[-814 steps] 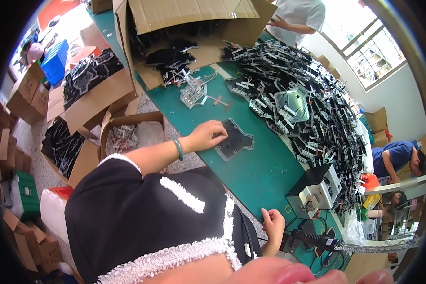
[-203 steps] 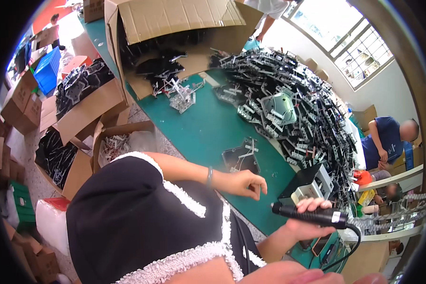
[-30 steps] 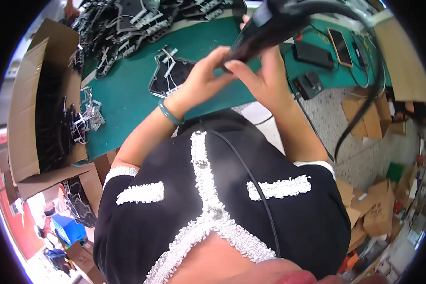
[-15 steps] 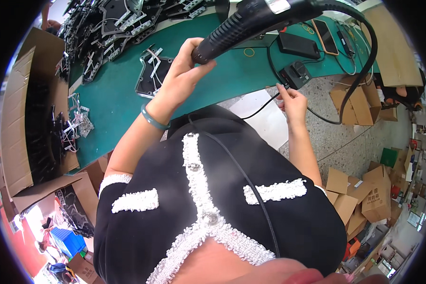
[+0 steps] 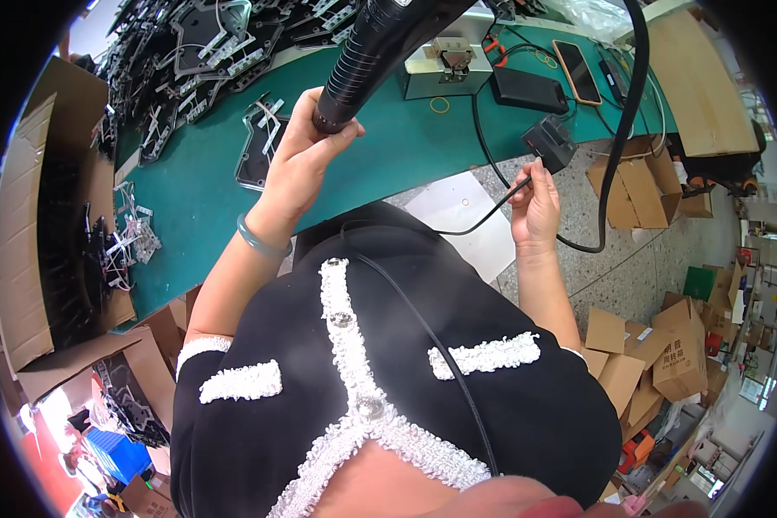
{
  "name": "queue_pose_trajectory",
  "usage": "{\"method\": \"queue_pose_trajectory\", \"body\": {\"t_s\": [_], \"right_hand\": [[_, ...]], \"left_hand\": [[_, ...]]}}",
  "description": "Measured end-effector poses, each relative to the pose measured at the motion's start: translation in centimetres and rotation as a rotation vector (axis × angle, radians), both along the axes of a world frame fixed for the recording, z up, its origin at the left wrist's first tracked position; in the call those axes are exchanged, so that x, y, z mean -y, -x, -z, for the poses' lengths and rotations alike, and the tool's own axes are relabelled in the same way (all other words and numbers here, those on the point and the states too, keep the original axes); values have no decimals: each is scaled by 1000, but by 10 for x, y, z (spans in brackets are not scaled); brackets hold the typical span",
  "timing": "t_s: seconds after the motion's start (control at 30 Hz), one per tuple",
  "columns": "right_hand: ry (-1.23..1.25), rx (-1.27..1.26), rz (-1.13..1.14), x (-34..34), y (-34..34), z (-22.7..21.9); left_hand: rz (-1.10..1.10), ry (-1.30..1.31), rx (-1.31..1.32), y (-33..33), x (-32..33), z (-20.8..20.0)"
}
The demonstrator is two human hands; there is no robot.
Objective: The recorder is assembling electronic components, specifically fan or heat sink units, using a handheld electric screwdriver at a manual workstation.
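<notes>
Since a moment ago, my right hand (image 5: 533, 207) has kept pinching the black cable (image 5: 483, 216), while my left hand (image 5: 298, 164) grips the black power tool (image 5: 380, 43) raised above the green counter (image 5: 388, 147). Slack could snag the small black adapter (image 5: 550, 142), dragging it off the edge.

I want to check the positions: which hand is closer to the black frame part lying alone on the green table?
Left. The left hand grips the black power tool just beside the frame part; the right hand holds the cable, far off past the table edge.
</notes>
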State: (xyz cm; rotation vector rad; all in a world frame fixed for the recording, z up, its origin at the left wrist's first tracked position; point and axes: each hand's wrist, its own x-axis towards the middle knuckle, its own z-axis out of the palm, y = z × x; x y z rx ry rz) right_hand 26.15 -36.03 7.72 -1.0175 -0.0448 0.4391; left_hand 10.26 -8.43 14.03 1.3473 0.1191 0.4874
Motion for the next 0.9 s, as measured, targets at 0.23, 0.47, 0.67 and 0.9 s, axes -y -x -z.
{"method": "queue_pose_trajectory", "body": {"t_s": [0.23, 0.47, 0.67, 0.9], "right_hand": [[103, 95, 31, -8, 8, 12], [187, 135, 82, -18, 14, 14], [171, 78, 61, -26, 7, 22], [393, 109, -172, -17, 0, -2]], "left_hand": [[1, -17, -6, 2, -1, -1], [-6, -25, -12, 1, 3, -1], [-8, -38, -17, -3, 5, -1], [-45, -11, -31, -1, 9, -4]]}}
